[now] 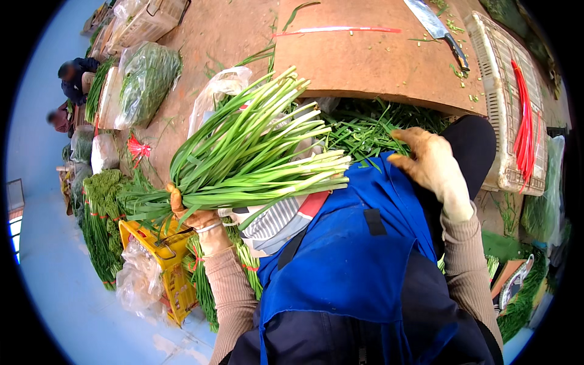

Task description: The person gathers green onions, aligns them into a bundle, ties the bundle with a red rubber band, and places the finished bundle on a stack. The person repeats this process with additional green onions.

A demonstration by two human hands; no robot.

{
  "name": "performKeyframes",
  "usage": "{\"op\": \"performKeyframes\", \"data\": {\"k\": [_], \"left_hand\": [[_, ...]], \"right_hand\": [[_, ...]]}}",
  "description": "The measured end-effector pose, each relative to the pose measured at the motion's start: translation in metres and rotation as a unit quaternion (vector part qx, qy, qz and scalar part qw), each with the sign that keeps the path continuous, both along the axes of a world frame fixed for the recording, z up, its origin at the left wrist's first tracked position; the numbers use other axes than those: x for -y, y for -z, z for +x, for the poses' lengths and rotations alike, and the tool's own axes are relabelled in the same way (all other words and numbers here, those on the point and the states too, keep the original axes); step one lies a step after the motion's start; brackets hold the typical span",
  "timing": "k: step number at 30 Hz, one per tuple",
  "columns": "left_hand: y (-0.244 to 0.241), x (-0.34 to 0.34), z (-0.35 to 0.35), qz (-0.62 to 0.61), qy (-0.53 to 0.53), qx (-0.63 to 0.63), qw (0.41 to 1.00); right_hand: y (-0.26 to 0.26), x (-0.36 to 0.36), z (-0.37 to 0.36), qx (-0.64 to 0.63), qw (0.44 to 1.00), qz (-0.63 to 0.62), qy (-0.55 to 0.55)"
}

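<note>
My left hand [194, 212] grips a thick bunch of garlic chives [255, 150] around its leafy end. The pale cut stems fan out to the right, over my lap and a striped cloth [269, 223]. My right hand [429, 157] holds nothing, its thumb and fingers apart. It hovers by my right knee, beside a heap of loose green leaf scraps [365, 130] below the board's edge. A blue apron [351, 269] covers my lap. Behind the bunch, a clear plastic bag [214, 98] is partly hidden.
A cleaver [438, 34] and a red tie strip [337, 30] lie on the wooden board [365, 64]. Red ties [524, 127] rest on an upturned white crate [492, 91] at right. A yellow crate [175, 273] stands left, near tied green bundles [100, 228]. Two people sit far left.
</note>
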State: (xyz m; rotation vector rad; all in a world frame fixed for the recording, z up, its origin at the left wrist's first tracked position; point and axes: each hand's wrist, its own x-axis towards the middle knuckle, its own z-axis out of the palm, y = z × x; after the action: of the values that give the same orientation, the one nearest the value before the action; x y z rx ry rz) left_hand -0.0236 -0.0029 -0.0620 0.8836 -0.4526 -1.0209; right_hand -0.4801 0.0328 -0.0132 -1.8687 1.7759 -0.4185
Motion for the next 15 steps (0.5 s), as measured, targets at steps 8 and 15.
{"op": "performKeyframes", "data": {"k": [8,15], "left_hand": [[0.040,0.000,0.024,-0.080,-0.061,0.270,0.958],[0.052,-0.003,0.031,-0.078,0.050,0.259,0.961]], "right_hand": [[-0.002,0.025,0.087,0.293,0.951,0.068,-0.064],[0.007,0.023,0.110,0.501,0.826,0.241,0.090]]}}
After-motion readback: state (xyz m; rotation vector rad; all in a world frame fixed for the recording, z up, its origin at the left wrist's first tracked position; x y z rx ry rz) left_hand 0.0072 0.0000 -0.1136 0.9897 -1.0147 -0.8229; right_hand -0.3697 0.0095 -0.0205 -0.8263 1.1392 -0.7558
